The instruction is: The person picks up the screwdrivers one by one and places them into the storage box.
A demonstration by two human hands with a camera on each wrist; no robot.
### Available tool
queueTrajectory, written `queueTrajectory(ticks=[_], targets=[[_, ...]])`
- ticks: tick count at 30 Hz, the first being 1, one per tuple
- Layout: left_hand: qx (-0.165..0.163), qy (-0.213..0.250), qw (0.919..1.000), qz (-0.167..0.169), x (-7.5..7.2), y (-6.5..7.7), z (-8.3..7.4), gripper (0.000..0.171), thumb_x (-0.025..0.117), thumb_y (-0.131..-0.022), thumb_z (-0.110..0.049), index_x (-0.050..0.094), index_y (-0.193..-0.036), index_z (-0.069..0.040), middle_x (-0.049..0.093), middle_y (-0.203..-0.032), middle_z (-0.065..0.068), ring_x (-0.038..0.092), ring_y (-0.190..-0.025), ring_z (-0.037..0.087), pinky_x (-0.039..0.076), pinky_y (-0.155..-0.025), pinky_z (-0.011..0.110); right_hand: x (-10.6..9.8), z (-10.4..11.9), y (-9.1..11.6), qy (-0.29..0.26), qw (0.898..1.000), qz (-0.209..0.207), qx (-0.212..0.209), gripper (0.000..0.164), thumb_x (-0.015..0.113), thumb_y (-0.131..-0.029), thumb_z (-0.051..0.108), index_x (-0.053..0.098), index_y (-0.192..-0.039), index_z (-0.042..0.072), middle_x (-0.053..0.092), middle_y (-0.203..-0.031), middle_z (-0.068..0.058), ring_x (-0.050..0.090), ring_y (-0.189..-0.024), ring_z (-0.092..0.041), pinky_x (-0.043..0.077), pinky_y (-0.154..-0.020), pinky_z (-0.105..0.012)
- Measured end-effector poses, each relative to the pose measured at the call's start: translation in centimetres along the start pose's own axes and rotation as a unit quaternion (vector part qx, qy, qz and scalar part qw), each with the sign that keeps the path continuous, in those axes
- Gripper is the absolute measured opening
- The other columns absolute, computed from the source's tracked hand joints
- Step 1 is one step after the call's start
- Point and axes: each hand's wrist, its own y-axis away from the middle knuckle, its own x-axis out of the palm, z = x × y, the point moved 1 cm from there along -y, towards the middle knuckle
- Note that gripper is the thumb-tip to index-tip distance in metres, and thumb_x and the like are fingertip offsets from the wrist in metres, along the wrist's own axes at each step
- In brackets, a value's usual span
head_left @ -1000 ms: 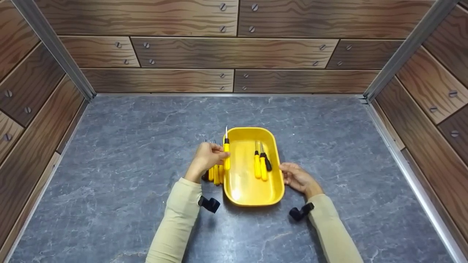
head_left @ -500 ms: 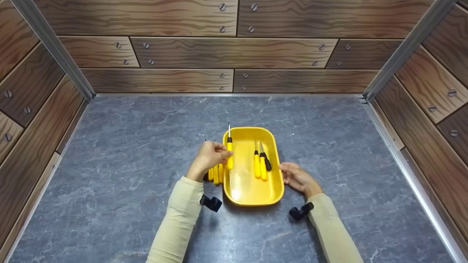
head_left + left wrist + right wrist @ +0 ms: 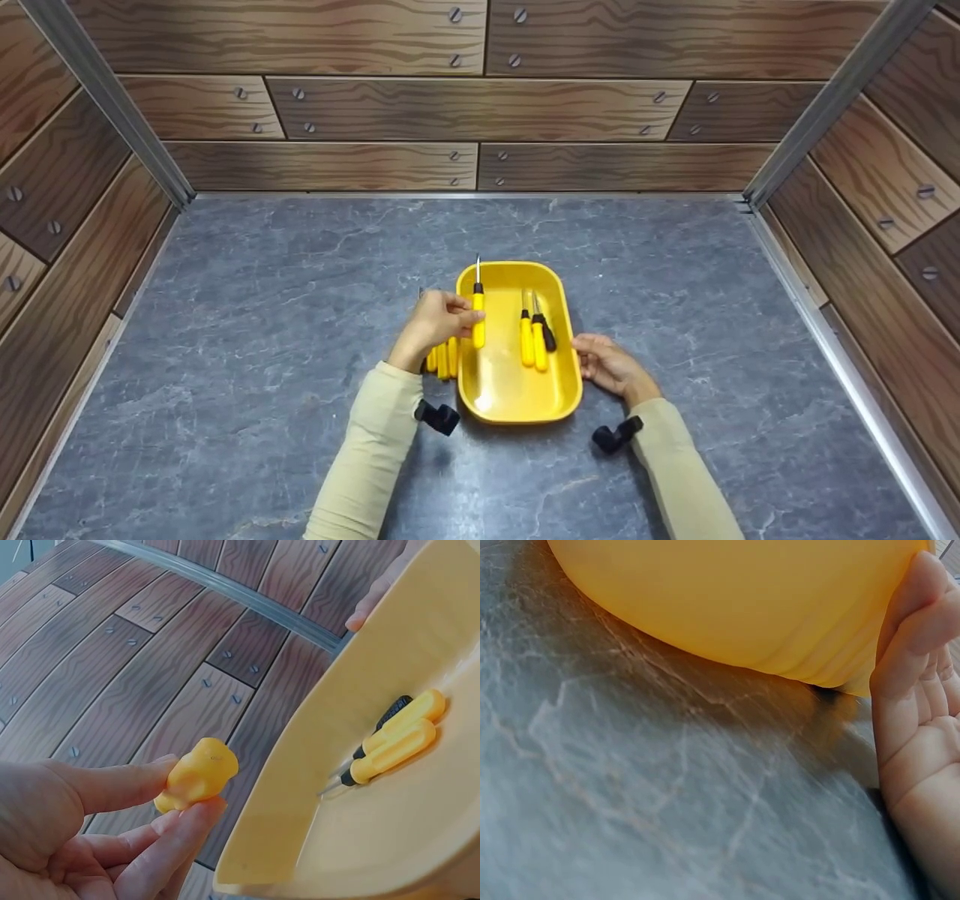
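A: Hands?
B: Left hand (image 3: 441, 324) reaching in from the left, screwdriver (image 3: 478, 298) pinched between thumb and fingers. Right hand (image 3: 611, 365): fingers extended, touching the tray's outer right wall.
A: Where's the screwdriver?
B: Raised by the tray (image 3: 502, 386)'s left rim, just inside it in the head view.
A: Room?
B: Bench (image 3: 300, 322) stretches from the tray to wood-look walls (image 3: 480, 109), well apart. Handles (image 3: 443, 365) sit just left of the tray (partly hidden).
A: Looks?
B: Yellow handle, black collar, shiny shaft pointing away.
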Motion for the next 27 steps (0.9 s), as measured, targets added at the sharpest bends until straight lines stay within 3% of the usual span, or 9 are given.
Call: queueTrajectory(ticks=[6,13,21,27], targets=[[0.0,0.001,1.0,-0.002,0.4,-0.3,0.0,0.021,0.069,-0.087,-0.006,0.067,-0.102,0.009,0.067,-0.084,0.011,0.062,-0.061,0.008,0.064,-0.076,0.035,0.7,0.4,0.2,-0.004,1.0,0.019,-0.006,0.034,0.04,-0.102,0.008,0.068,-0.085,0.013,0.072,-0.075,0.004,0.063,-0.059,-0.003,0.052,-0.052,-0.012],[-0.01,-0.006,0.9999,0.009,0.8,-0.6,0.0,0.022,0.069,-0.088,-0.007,0.067,-0.103,0.008,0.071,-0.096,0.021,0.065,-0.064,0.01,0.063,-0.081,0.039,0.3,0.2,0.0,0.007,1.0,0.013,-0.005,0.032,0.042,-0.102,0.01,0.068,-0.084,0.014,0.071,-0.072,0.007,0.061,-0.057,-0.001,0.047,-0.049,-0.009],[-0.024,-0.019,0.9993,0.02,1.4,-1.0,-0.3,0.021,0.07,-0.087,-0.011,0.069,-0.102,0.004,0.071,-0.096,0.017,0.069,-0.067,0.011,0.063,-0.07,0.027,0.0,0.1,0.0,-0.007,1.0,0.017,-0.004,0.038,0.037,-0.103,0.007,0.069,-0.084,0.013,0.072,-0.072,0.005,0.063,-0.057,-0.002,0.05,-0.05,-0.01],[-0.023,-0.01,0.9993,0.027,1.6,-1.3,-0.4,0.021,0.069,-0.088,-0.01,0.067,-0.103,0.005,0.069,-0.089,0.012,0.068,-0.065,0.011,0.063,-0.069,0.026,0.1,0.1,0.0,-0.005,1.0,0.011,-0.002,0.037,0.039,-0.102,0.008,0.069,-0.083,0.014,0.071,-0.072,0.006,0.061,-0.056,-0.002,0.047,-0.049,-0.009]])
